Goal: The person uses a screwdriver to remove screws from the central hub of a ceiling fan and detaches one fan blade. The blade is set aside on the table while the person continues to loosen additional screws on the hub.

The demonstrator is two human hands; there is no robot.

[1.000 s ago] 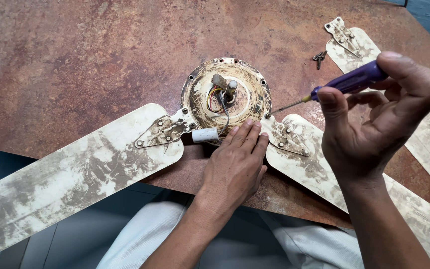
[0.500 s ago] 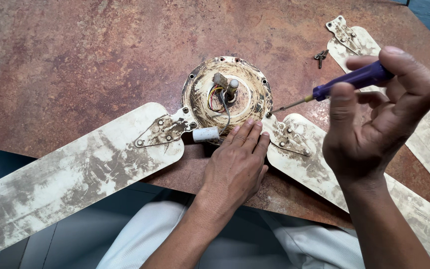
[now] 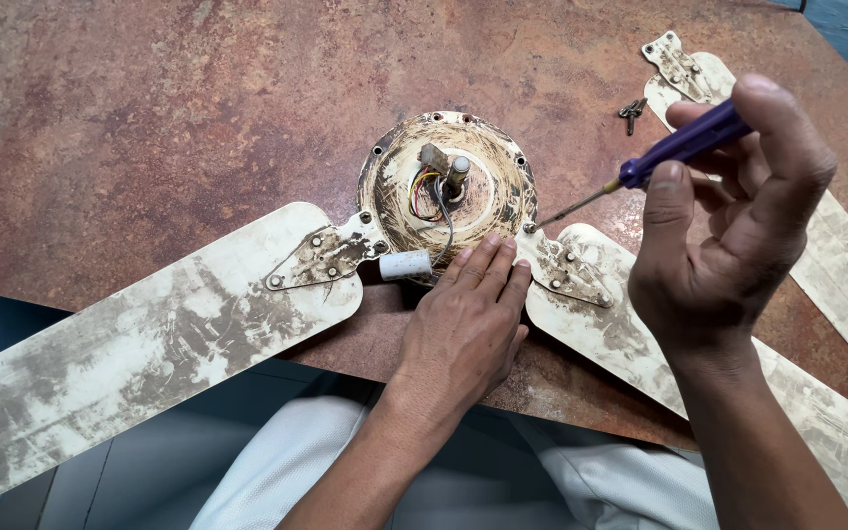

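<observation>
Nearby, loose screws (image 3: 630, 112) (beside detached blade (image 3: 841, 265))

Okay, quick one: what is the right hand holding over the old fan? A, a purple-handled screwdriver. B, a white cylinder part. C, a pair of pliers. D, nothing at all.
A: the right hand grips a purple-handled screwdriver whose tip points at the fan hub, while the left hand rests its fingers on the hub's edge beside the white cylinder part.
</observation>
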